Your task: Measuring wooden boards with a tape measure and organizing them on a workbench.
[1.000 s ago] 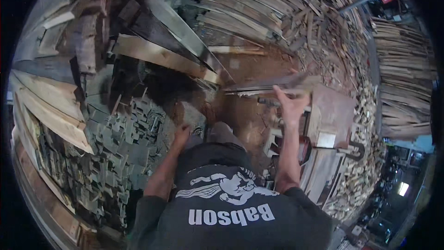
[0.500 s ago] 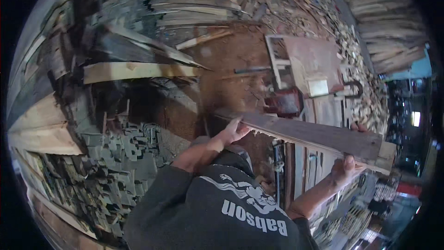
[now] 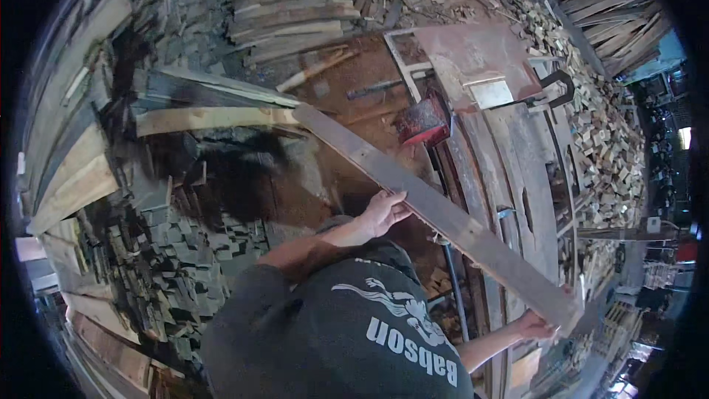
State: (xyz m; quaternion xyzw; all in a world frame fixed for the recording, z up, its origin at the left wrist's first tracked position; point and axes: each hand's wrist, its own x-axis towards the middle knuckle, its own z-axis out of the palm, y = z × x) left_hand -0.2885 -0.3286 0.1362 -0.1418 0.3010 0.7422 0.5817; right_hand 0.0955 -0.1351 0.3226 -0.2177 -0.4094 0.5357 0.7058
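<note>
A long brown wooden plank [image 3: 436, 210] slants across in front of me, from the upper left down to the lower right. Its near edge is rough. My left hand [image 3: 384, 213] grips that edge near the middle, fingers closed on it. Close to the plank's lower right end, my right hand [image 3: 535, 326] holds it, some of its fingers hidden by the wood. The plank is raised above a bench of worn grey boards [image 3: 521, 185], and its far end overlaps pale boards [image 3: 214, 120] at the left.
Beyond the plank are a red machine part [image 3: 425, 122], a reddish-brown panel [image 3: 480, 63] and a dark hook-shaped bar [image 3: 559, 89]. Heaps of cut wood blocks lie at the right [image 3: 605, 148] and left [image 3: 185, 251]. Long planks [image 3: 295, 7] are stacked at the back.
The plank has turned from nearly crosswise to a steeper slant, its left end now farther away. My right hand has moved nearer with its end; both hands still hold it.
</note>
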